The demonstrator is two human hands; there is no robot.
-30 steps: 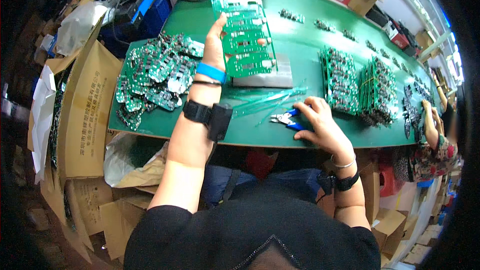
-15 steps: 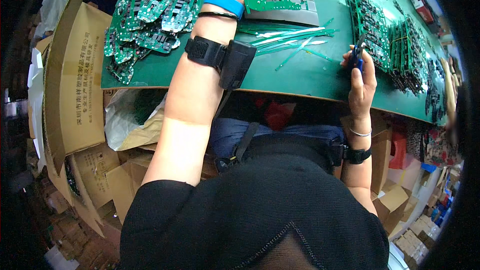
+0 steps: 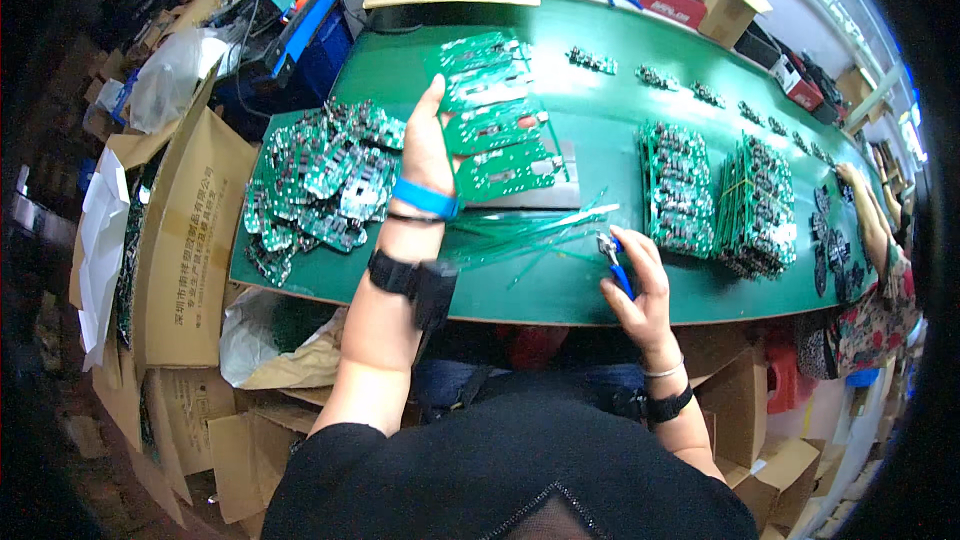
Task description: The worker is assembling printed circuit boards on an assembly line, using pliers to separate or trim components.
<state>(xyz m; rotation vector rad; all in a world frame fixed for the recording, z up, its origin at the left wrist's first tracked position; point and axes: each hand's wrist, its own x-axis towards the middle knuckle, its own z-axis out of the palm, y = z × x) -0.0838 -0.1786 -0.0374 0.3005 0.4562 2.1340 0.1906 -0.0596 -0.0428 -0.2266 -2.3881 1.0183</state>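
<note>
From where I stand, the left hand (image 3: 428, 155) holds a green circuit-board panel (image 3: 500, 120) up near the upper middle of the frame, thumb at its left edge and a fingertip showing through. Half a second ago the upper edge of the view cut the panel off; now it shows in full, slightly blurred, tilted in front of a grey metal block (image 3: 572, 170).

The right hand (image 3: 648, 302), right of centre, is closed around blue-handled cutters (image 3: 622, 275). A moment ago it was up beside the panel stacks; now it is lower, away from them, with the cutter tips near the right ends of the loose green strips (image 3: 535, 230) on the counter (image 3: 600, 110).

The heap of circuit boards (image 3: 325, 175) sits centre left, looking unchanged, and two stacks of panels, one (image 3: 678, 190) beside the other (image 3: 758, 210), stand right of centre. At the right edge, a co-worker's hand (image 3: 850, 176) now shows again.
</note>
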